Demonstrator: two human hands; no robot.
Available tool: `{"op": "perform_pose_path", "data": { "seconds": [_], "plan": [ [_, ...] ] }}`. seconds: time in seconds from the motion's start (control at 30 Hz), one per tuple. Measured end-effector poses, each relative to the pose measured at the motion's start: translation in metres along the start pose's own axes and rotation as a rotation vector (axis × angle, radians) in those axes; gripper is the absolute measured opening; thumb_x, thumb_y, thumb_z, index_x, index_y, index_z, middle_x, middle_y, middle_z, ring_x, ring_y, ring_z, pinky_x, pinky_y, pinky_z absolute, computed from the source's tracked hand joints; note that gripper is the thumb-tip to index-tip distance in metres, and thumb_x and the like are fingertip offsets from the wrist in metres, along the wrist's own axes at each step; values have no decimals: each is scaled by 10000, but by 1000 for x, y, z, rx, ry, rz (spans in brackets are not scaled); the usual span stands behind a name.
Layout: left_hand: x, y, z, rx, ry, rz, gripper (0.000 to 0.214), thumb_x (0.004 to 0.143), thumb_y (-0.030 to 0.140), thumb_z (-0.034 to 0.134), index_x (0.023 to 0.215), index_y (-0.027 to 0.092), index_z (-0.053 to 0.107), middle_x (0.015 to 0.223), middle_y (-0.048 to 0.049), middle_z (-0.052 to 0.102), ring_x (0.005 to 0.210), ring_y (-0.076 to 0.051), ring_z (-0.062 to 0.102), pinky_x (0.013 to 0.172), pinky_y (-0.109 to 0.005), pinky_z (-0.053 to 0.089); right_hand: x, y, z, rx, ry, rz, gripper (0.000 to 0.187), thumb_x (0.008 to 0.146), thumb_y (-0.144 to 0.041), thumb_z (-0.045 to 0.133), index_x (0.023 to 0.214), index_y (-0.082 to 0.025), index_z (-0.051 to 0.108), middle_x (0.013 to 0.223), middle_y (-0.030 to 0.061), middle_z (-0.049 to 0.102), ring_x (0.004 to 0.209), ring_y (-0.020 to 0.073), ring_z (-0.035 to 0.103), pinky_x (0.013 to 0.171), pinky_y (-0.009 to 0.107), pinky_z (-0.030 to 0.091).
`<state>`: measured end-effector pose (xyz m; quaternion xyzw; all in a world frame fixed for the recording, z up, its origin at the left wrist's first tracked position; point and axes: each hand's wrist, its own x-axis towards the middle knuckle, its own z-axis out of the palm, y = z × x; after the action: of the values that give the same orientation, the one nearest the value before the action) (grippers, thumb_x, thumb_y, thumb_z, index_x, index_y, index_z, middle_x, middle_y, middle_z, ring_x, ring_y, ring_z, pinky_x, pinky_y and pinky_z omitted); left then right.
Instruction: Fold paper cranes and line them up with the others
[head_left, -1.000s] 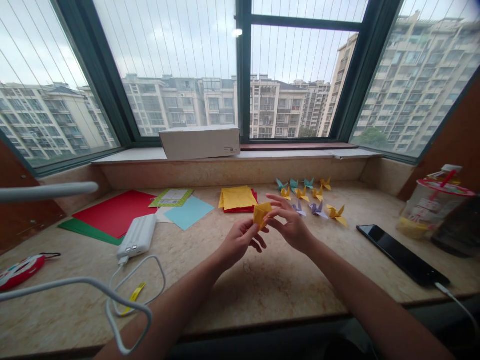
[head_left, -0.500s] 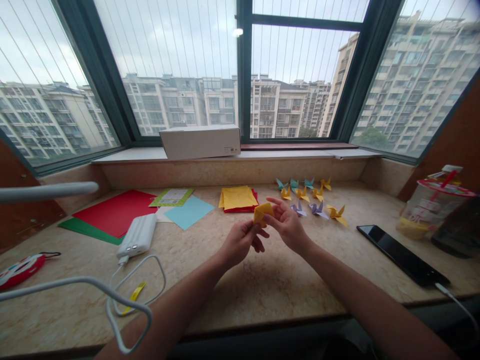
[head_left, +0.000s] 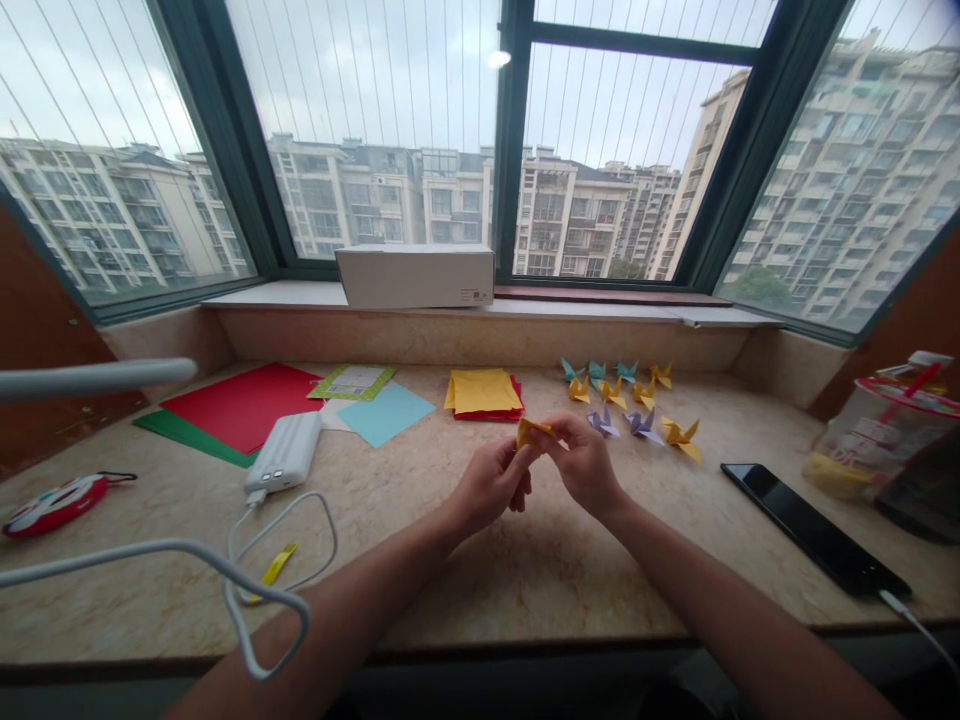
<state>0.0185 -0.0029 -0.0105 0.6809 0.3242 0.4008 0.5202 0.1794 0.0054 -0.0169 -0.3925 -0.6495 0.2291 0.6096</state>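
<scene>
A small piece of folded yellow paper (head_left: 531,434) is held up above the counter between both hands. My left hand (head_left: 491,482) pinches its lower left side, fingers curled underneath. At its right edge my right hand (head_left: 583,458) grips it between thumb and fingers, which partly cover the paper. Just behind the hands lies a stack of yellow and red paper squares (head_left: 484,392). To the right stand several folded paper cranes in rows: teal ones (head_left: 596,372), yellow ones (head_left: 682,437) and purple ones (head_left: 643,424).
Left on the stone counter (head_left: 420,620) lie red sheets (head_left: 247,405), a green sheet (head_left: 191,437), a light-blue sheet (head_left: 386,415), a white power bank (head_left: 285,452) with a looping cable, and a red-and-white object (head_left: 60,505). Right are a phone (head_left: 814,530) and plastic cup (head_left: 862,440). A white box (head_left: 416,277) sits on the sill.
The folded yellow paper has tilted, showing less of its face. My right hand's fingers have closed in over its top right edge. The whole view has shifted slightly.
</scene>
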Motion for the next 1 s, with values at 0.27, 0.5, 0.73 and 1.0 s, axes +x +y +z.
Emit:
{"op": "perform_pose_path", "data": {
  "seconds": [0.27, 0.5, 0.73, 1.0],
  "plan": [
    [3, 1, 0, -257, 127, 39, 403, 886, 566, 525, 806, 173, 489, 480, 109, 356, 328, -43, 311, 336, -170, 265, -4, -9, -3, -247, -263, -301, 407, 980, -278, 474, 1385, -294, 518, 1171, 85, 651, 1049, 224, 630, 908, 391, 512],
    [-1, 2, -1, -103, 115, 87, 397, 903, 546, 509, 878, 155, 571, 453, 90, 401, 345, -61, 353, 362, -191, 254, -8, -7, 2, -121, -150, -174, 258, 918, -327, 600, 1146, -283, 709, 1019, 66, 701, 920, 222, 654, 816, 378, 541],
    [4, -1, -6, -85, 74, 99, 406, 917, 536, 485, 824, 148, 558, 608, 16, 580, 377, -65, 486, 358, -173, 327, -6, -9, 6, 162, -70, 94, 288, 843, -384, 691, 1084, -228, 676, 838, 37, 691, 784, 187, 654, 747, 352, 553],
    [4, 0, -10, -194, 1, 39, 431, 897, 563, 509, 813, 142, 552, 581, 11, 589, 367, -74, 520, 347, -167, 292, -1, -8, -2, 83, -184, 51, 400, 832, -381, 701, 1202, -252, 621, 887, 41, 717, 821, 208, 670, 770, 378, 542]
  ]
}}
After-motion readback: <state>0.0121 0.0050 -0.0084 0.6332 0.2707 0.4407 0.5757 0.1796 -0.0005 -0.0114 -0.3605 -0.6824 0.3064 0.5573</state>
